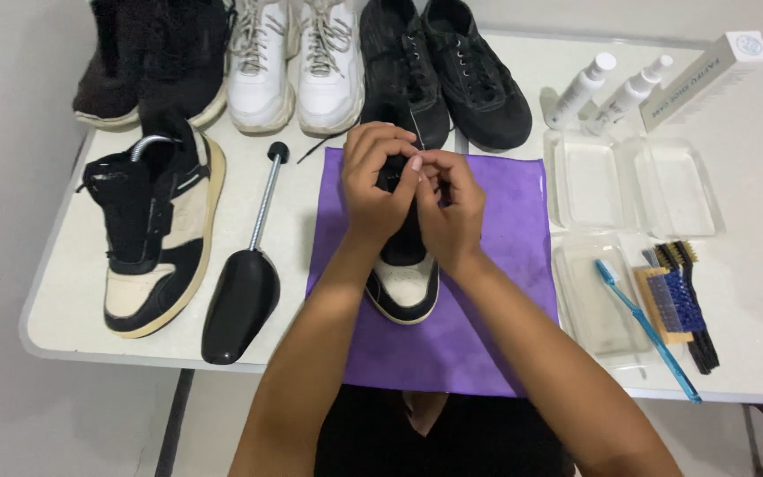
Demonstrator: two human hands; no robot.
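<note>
A black and cream sneaker [404, 283] stands on a purple cloth [505, 230] in the middle of the table, toe toward me. My left hand [377, 181] and my right hand [452, 208] meet over its upper part, fingers pinched together at the lace area. A thin black lace [311, 150] trails from there toward the back left. The sneaker's tongue and eyelets are hidden under my hands.
The matching sneaker [156, 234] with a shoe tree inside stands at left, a loose black shoe tree [245, 283] beside it. Dark boots [156, 53], white sneakers [293, 62] and black shoes [452, 66] line the back. Clear trays [633, 181], spray bottles [580, 88], a box [708, 75] and brushes [677, 296] lie right.
</note>
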